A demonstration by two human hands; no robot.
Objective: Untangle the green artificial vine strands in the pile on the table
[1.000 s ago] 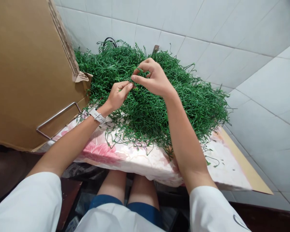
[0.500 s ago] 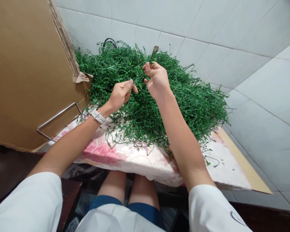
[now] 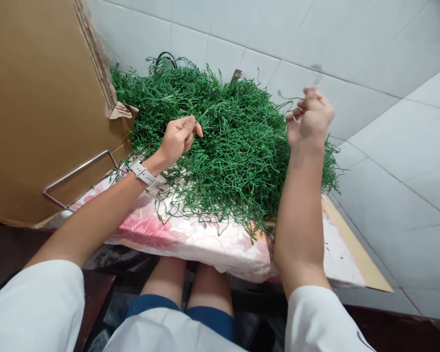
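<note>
A broad heap of thin, wiry green stems (image 3: 242,142) with small bud-like tips lies on the table against the wall. Over its front left part, my left hand (image 3: 178,139) is closed in a pinch, thumb against the curled fingers; what it grips, if anything, is lost among the stems behind. My right hand (image 3: 311,117) is raised above the heap's right side, slightly blurred. Between its closed fingers is a thin green stem (image 3: 286,98), its end smeared against the white tiles.
A pink-flowered cloth (image 3: 205,237) covers the table, with stray stems along its front. A large cardboard box (image 3: 36,107) and a metal wire handle (image 3: 78,173) stand at left. White tiles (image 3: 370,112) rise behind. A metal piece (image 3: 236,75) pokes from the heap.
My right hand has swung right and away from my left, from the heap's middle to above its right side, carrying a stem. My left hand stays pinched in nearly the same place.
</note>
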